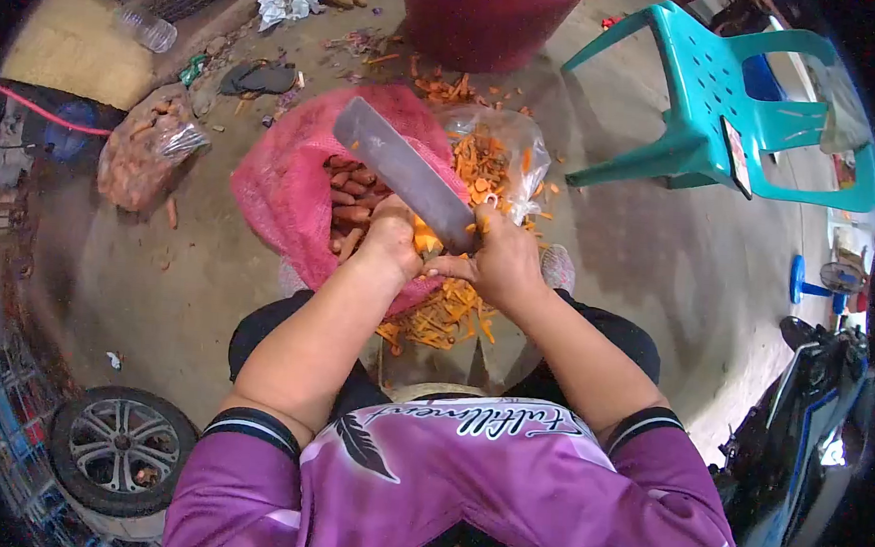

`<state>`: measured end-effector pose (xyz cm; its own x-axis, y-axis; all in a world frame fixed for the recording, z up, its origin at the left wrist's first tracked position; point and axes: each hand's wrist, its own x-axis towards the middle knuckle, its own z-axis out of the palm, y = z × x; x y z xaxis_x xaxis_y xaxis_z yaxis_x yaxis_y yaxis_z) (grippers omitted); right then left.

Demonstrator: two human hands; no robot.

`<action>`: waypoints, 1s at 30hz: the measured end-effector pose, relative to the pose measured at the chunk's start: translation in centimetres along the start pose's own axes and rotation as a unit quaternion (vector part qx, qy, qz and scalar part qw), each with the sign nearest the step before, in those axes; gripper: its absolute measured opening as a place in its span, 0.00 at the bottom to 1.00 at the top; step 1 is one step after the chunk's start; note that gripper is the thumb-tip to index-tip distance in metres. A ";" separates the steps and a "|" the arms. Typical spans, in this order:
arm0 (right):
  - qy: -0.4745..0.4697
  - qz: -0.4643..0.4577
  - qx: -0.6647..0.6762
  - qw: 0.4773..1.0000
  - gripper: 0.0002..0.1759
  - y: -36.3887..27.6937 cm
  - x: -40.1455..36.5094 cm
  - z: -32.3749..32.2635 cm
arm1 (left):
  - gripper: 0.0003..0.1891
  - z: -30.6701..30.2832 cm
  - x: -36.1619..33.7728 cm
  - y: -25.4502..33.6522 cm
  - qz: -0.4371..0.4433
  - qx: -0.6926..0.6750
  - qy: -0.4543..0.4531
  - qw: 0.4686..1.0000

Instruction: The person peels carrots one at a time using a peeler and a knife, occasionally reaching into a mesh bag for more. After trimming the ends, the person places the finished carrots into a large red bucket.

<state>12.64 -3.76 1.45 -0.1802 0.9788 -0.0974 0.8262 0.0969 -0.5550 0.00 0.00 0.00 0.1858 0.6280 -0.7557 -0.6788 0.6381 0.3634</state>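
My right hand (pixel 501 259) grips the handle end of a wide cleaver (pixel 399 166). Its grey blade points up and left, over a pink mesh sack (pixel 273 178). Close beside it my left hand (pixel 393 235) is closed against an orange root, probably a carrot (pixel 426 237); its fingers are mostly hidden. Reddish-brown whole roots (pixel 354 193) fill the open sack by my left hand. Cut orange strips (pixel 440 319) lie below my hands, and more orange pieces (pixel 480 156) lie in and around a clear plastic bag (pixel 529 144) beyond the blade.
A tied clear bag of roots (pixel 144 160) stands at the left. A dark red tub (pixel 488 16) is ahead, a green plastic chair (pixel 694 99) to the right. A car wheel (pixel 121 450) lies lower left; a motorbike (pixel 798 436) is at lower right. A sandal (pixel 259 78) lies on the floor.
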 end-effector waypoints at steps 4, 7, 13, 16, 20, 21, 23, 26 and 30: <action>0.026 0.014 -0.028 0.999 0.38 -0.2 0.1 1.2 | 0.13 -0.8 1.6 -0.3 -0.005 -0.010 0.037 0.999; 0.030 0.026 -0.023 0.999 0.37 -0.4 -0.1 2.2 | 0.13 -1.1 1.7 -0.3 -0.005 -0.016 0.056 0.998; 0.001 0.015 0.162 0.987 0.32 1.6 1.2 2.6 | 0.16 -1.9 2.1 -0.5 -0.066 -0.003 -0.040 0.997; -0.055 0.113 0.335 0.934 0.25 3.6 2.5 1.9 | 0.20 -1.9 1.4 0.3 -0.097 0.105 -0.059 0.988; -0.129 0.235 0.542 0.797 0.27 4.2 2.2 0.0 | 0.21 -3.2 2.4 -0.6 0.271 0.411 -0.045 0.869; -0.152 0.259 0.577 0.759 0.29 4.4 2.1 0.0 | 0.22 -3.5 2.6 -0.8 0.415 0.491 -0.059 0.764; -0.168 0.262 0.587 0.748 0.29 3.8 2.0 -0.1 | 0.24 -1.8 0.3 0.6 0.440 0.611 -0.125 0.646; -0.189 0.203 0.587 0.761 0.30 4.5 1.6 0.4 | 0.16 -1.4 -0.4 0.4 0.439 0.645 -0.155 0.607; -0.163 0.102 0.443 0.876 0.35 4.5 1.9 -0.5 | 0.13 -1.0 -1.4 0.5 0.429 0.685 -0.131 0.574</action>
<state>16.27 -1.39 -0.76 -0.3392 0.8419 -0.4197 0.1460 -0.3936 -0.9076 -1.28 -1.02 0.63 0.4234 0.9036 0.0650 0.5615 -0.3181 0.7639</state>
